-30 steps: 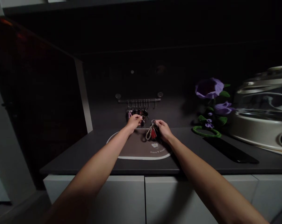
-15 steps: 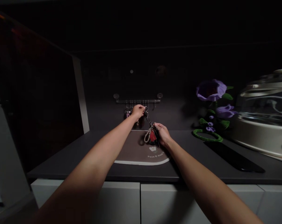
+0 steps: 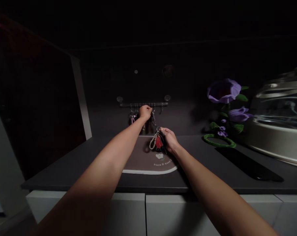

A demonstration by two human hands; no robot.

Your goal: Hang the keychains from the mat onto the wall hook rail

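My left hand [image 3: 145, 112] is raised to a clear hook rail [image 3: 143, 105] on the dark back wall. Its fingertips pinch the ring of a key chain [image 3: 153, 118] whose metal links dangle just right of the hand. Lower and to the right, my right hand [image 3: 169, 138] grips a bunch of keys [image 3: 159, 141] with a red tag and a pale beaded loop, held above a brown mat [image 3: 138, 157]. Other keys with pink pieces [image 3: 133, 118] hang from the rail left of my left hand, which partly covers the hanging things.
On the right of the dark countertop [image 3: 72, 167] stand purple knitted flowers [image 3: 224, 91] with a green ring base. A black flat object [image 3: 249, 164] lies before them. A cream appliance with a clear cover [image 3: 278, 134] fills the far right. White cabinet fronts [image 3: 173, 209] are below.
My left hand has risen slightly toward the rail with the key chain's ring. The right hand keeps its grip on the bunch of keys, almost in place. The view has shifted a little.
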